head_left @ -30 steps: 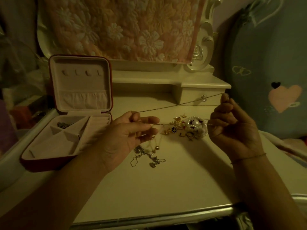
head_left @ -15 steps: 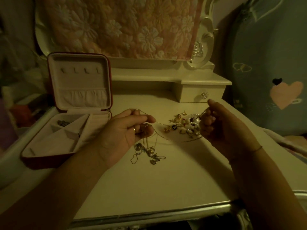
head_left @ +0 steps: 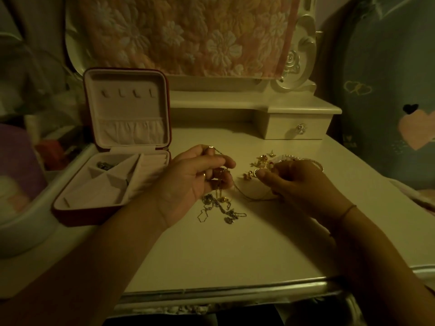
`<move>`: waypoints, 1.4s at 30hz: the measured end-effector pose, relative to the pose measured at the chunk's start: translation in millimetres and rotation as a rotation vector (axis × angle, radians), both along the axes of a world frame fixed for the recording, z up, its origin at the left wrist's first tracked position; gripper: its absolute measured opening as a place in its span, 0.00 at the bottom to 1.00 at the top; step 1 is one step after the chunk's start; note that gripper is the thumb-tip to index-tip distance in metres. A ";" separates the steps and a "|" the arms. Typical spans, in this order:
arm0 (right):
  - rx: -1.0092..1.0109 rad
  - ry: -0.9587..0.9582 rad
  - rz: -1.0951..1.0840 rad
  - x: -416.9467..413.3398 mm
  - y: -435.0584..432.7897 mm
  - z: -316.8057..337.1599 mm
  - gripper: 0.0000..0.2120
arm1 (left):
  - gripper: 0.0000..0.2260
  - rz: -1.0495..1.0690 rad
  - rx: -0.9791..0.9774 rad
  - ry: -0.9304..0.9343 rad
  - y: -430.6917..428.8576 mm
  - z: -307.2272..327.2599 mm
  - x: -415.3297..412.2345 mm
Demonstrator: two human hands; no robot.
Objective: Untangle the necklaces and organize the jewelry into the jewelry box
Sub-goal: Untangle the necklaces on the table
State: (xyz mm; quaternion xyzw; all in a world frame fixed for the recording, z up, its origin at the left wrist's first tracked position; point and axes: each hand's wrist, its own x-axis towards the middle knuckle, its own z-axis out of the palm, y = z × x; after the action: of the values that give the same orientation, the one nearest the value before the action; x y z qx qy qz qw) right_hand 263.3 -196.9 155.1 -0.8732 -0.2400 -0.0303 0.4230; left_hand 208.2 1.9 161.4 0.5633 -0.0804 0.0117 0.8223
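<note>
Gold chain (head_left: pixel 244 196) sagged between the left hand (head_left: pixel 195 180), curled round it, and the right hand (head_left: pixel 303 184), apparently pinching its end. Tangled necklaces (head_left: pixel 221 209) lay at six o'clock of the left hand. The jewelry box (head_left: pixel 77 216), at nine o'clock, looked nearly unfilled, so I judged most of the work remained.

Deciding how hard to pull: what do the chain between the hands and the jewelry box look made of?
Chain: fine gold-coloured metal links, judging by its thin glinting line; solid or plated cannot be told. Jewelry box: pale matte lining, probably velvety fabric, gathered into a pocket in the lid; red outer shell, material unclear.
</note>
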 end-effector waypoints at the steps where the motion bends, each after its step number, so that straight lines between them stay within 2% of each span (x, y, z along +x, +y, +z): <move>1: -0.042 -0.021 -0.003 0.9 0.2 -1.2 0.23 | 0.07 -0.001 -0.001 -0.002 0.0 -0.2 0.2; 6: -0.116 -0.047 0.029 0.4 2.5 -0.8 0.19 | 0.07 -0.010 0.005 -0.011 -0.3 -0.3 0.9; 10: 0.131 0.110 0.163 -3.7 9.7 12.8 0.16 | 0.08 0.001 0.107 -0.021 -4.4 0.2 1.5; 12: 0.147 0.169 0.259 0.4 14.1 22.8 0.10 | 0.09 0.005 0.146 -0.027 -6.0 4.4 3.1; 16: 0.154 0.351 0.480 11.7 20.1 40.5 0.22 | 0.09 -0.011 0.178 -0.062 -7.5 21.3 10.1; 19: 0.238 0.449 0.593 19.7 22.8 41.6 0.22 | 0.08 -0.031 0.196 -0.078 -5.5 28.7 16.8; 21: 0.220 0.456 0.603 24.6 23.3 35.5 0.22 | 0.08 -0.029 0.167 -0.069 -3.3 26.3 18.9; 26: 0.179 0.456 0.514 27.3 17.4 23.5 0.11 | 0.06 0.010 0.082 -0.003 1.3 13.2 18.4; 29: 0.284 0.468 0.498 29.5 12.7 24.2 0.09 | 0.09 0.030 0.110 0.001 0.9 12.9 17.8; 35: 0.479 0.607 0.602 33.9 6.1 26.7 0.10 | 0.10 -0.016 0.161 0.076 -1.2 6.7 14.7; 38: 0.535 0.631 0.591 34.0 6.4 25.8 0.09 | 0.09 -0.056 0.165 0.086 -2.3 6.0 13.9; 42: 0.619 0.707 0.565 35.8 5.8 26.1 0.13 | 0.09 -0.048 0.149 0.082 0.6 5.4 14.7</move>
State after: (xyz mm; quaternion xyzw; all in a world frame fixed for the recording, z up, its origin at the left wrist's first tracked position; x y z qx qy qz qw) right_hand 299.2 -191.1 181.2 -0.5667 -0.2883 0.3106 0.7066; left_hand 222.9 2.5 166.8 0.6208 -0.0608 -0.0370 0.7808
